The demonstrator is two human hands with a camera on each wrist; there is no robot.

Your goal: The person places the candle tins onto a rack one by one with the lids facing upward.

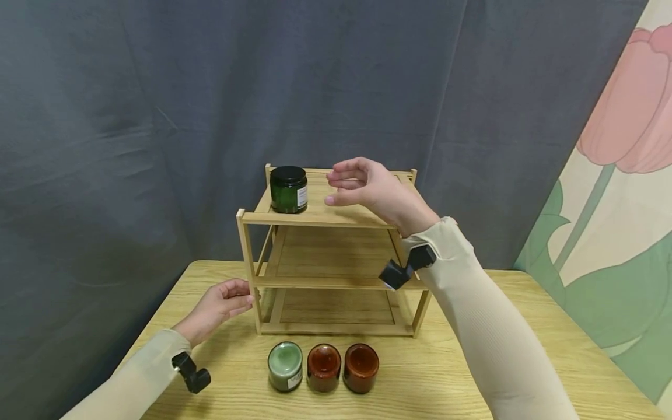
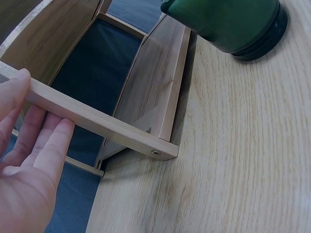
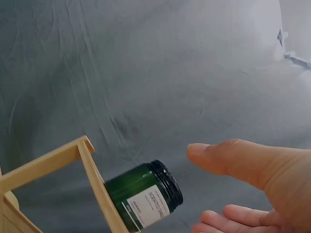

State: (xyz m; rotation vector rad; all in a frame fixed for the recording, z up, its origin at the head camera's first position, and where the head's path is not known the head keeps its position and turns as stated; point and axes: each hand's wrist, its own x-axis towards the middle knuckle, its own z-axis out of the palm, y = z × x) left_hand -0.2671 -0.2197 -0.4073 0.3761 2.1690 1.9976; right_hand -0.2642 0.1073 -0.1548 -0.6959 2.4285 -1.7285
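A three-tier wooden shelf rack (image 1: 331, 283) stands on the table. My left hand (image 1: 223, 306) grips its left front post, thumb on one side and fingertips on the other, as the left wrist view shows. On the left of the top tier sits a green glass candle jar (image 1: 288, 191) with a black lid and a white label reading "SCENTED". My right hand (image 1: 375, 189) hovers over the top tier, to the right of that jar and apart from it. Its fingers are loosely bent, with the thumb spread from them and nothing held.
Before the rack, a pale green jar (image 1: 285, 366) and two amber jars, one in the middle (image 1: 324, 367) and one on the right (image 1: 361, 368), stand in a row on the wooden table (image 1: 446, 373). Behind hangs a grey curtain (image 1: 325, 81); a tulip-painted wall (image 1: 604, 192) is at right.
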